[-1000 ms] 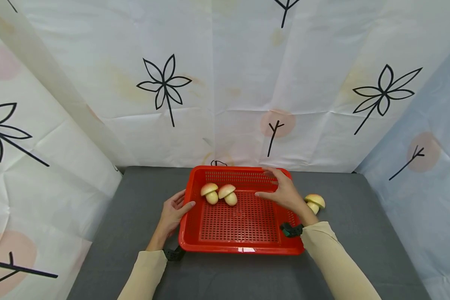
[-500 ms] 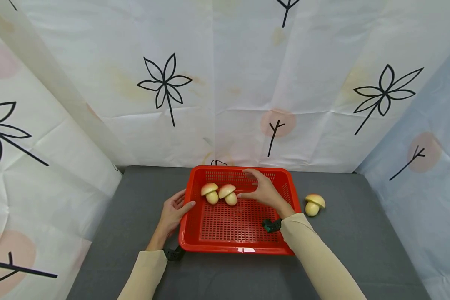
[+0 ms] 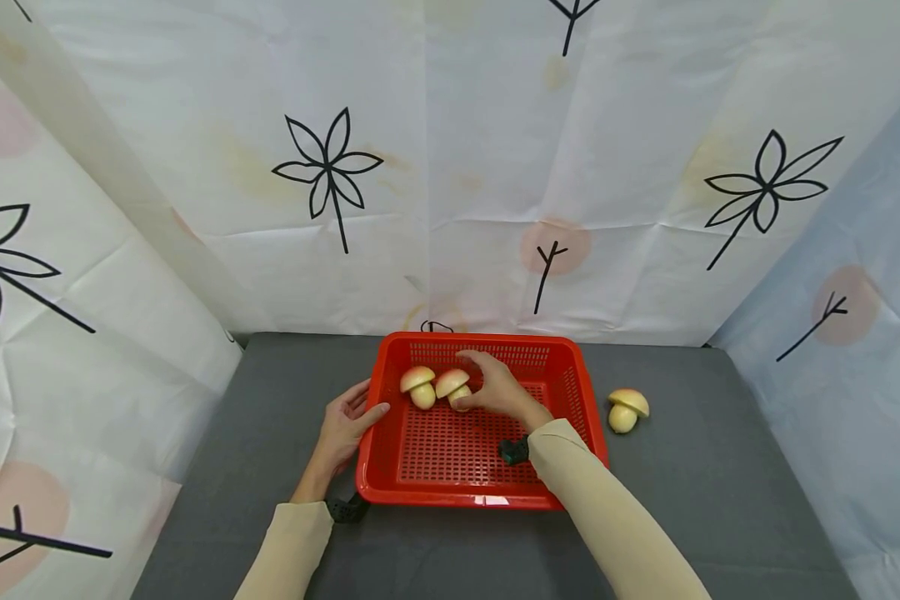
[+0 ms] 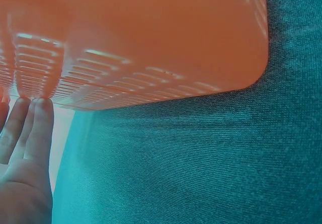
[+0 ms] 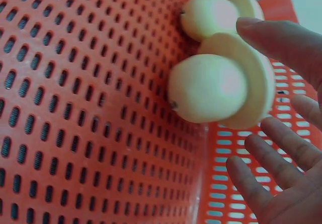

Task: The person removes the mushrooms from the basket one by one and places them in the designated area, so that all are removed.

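A red plastic basket with slotted walls sits on the grey table. My left hand holds its left side, thumb over the rim and fingers against the outer wall. Two toy mushrooms with pale stems lie side by side inside, the left mushroom and the right mushroom. Over the basket, my right hand reaches to the right mushroom, fingers spread. In the right wrist view the thumb and fingers stand on either side of this mushroom's cap, with a gap between.
A third toy mushroom rests on the grey table, right of the basket. White printed cloth hangs behind and at both sides of the table.
My right hand has moved left across the basket, from its right side to the right mushroom inside. The left hand keeps its place at the rim.
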The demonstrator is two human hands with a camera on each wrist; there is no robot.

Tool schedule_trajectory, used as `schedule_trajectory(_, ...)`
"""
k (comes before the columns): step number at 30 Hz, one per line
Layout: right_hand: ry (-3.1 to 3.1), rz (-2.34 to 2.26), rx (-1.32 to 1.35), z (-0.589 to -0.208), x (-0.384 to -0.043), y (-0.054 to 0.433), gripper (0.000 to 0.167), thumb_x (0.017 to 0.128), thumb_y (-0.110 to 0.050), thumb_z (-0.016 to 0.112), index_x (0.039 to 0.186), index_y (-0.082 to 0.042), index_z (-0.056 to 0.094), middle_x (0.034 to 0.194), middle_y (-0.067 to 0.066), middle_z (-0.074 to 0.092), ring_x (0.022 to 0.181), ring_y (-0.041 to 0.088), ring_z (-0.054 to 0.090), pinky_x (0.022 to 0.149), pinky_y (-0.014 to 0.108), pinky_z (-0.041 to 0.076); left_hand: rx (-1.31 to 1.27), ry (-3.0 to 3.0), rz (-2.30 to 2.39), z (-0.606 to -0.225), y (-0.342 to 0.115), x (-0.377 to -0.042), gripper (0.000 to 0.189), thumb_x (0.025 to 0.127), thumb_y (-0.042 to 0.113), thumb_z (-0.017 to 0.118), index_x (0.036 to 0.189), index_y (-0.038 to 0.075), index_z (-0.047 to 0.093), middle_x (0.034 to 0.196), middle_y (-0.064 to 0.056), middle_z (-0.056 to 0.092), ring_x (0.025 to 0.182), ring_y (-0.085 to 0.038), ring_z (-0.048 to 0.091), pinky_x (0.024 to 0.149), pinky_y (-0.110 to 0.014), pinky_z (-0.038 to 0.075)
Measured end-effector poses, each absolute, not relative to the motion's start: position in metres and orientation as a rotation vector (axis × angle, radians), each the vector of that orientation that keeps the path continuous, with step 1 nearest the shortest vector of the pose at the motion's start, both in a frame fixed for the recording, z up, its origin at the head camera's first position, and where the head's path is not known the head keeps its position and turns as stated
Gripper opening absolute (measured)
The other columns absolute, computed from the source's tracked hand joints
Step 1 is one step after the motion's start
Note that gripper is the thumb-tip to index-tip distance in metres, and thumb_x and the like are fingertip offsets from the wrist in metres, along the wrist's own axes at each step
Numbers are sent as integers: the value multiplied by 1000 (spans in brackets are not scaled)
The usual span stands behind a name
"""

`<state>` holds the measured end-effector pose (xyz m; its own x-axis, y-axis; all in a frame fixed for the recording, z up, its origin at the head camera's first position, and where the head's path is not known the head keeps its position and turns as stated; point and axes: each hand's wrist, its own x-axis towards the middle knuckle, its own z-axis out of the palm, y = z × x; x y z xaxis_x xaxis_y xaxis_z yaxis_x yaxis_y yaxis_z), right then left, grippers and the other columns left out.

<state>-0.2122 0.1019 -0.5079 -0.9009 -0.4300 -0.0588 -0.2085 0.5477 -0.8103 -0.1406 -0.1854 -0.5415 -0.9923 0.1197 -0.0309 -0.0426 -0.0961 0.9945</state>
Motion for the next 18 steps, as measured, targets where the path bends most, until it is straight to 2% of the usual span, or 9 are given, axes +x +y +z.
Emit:
schedule_trajectory(4, 2558, -1202, -588, -513, -211, 96, 82, 78, -13, 91, 149, -11, 50, 141, 14, 52, 131, 36, 49, 103, 53, 48, 82, 2035, 2247, -541, -185, -141, 62, 96, 7, 70, 151, 1, 43, 146, -25, 49, 128, -45, 54, 89, -40, 59)
schedule_trajectory(11, 2599, -1100, -676, -519, -206, 88, 85, 75, -13, 92, 149, -13, 51, 128, 15, 53, 114, 32, 53, 92, 47, 52, 79, 2043, 2245, -541, -186, -140, 62, 97, 7, 70, 151, 1, 43, 147, -25, 50, 128, -44, 54, 89, -39, 59)
schedule_trajectory(18, 2591, -1014, -691, -524, -205, 86, 81, 74, -5, 89, 146, -9, 53, 130, 16, 52, 114, 31, 54, 93, 47, 52, 83, 2042, 2248, -542, -186, -141, 61, 97, 6, 70, 151, 0, 43, 146, -25, 50, 128, -45, 55, 89, -40, 59)
